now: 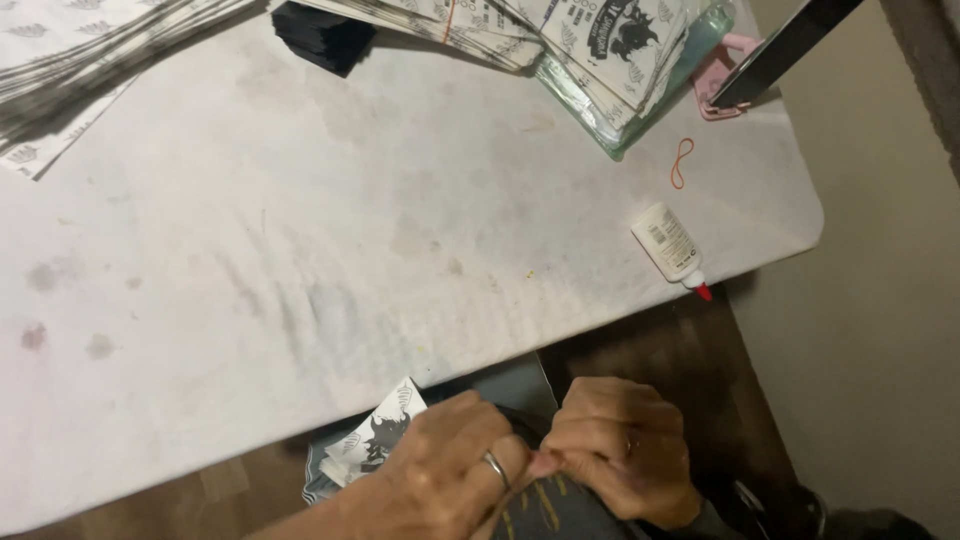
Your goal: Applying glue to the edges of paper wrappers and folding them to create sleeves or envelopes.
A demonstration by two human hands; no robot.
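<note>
Overhead, a stained white counter (300,250) with a rounded corner fills most of the view; brown wood floor (650,345) and a beige wall (880,300) lie beyond its edge. Below the near edge, the left hand (440,470) and right hand (620,450) meet, fingers pinched together on a small dark piece I cannot identify, above a printed paper sheet (385,430). A glue bottle (668,243), an orange rubber band (682,162) and stacked printed sheets (560,40) lie on the counter.
</note>
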